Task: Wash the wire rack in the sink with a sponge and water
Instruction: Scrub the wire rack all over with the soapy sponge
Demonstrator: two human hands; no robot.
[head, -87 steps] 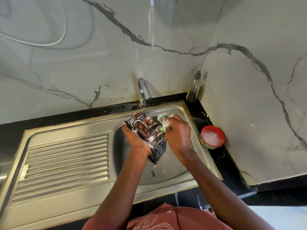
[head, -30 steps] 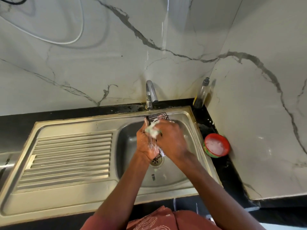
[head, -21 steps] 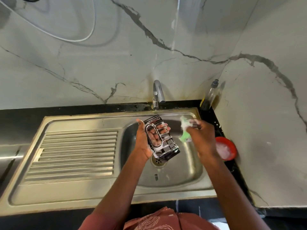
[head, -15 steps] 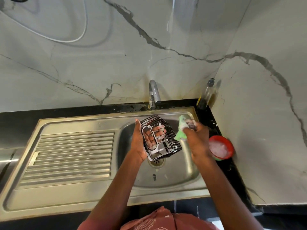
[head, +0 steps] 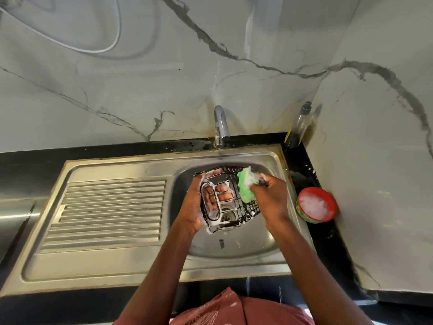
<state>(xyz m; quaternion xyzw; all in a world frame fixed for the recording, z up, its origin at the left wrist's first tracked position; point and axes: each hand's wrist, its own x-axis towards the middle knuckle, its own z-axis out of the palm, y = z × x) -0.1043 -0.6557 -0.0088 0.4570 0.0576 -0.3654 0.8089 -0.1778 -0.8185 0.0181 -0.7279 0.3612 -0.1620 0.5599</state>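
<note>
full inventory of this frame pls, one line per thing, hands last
black wire rack: 1, black, sudsy, held over the basin
green sponge: 1, green, against the rack's right side
stainless steel sink: 1, silver, drainboard to the left
chrome tap: 1, silver, behind the basin
red tub of white soap: 1, red, counter right of the sink
clear bottle with grey cap: 1, back right corner
white cable: 1, on the marble wall
left hand: holds the rack
right hand: grips the sponge

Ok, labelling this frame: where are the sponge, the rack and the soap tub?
sponge (head: 245,186), head view, green face.
rack (head: 250,208), head view, black mesh side.
soap tub (head: 329,195), head view, red rim.
</note>
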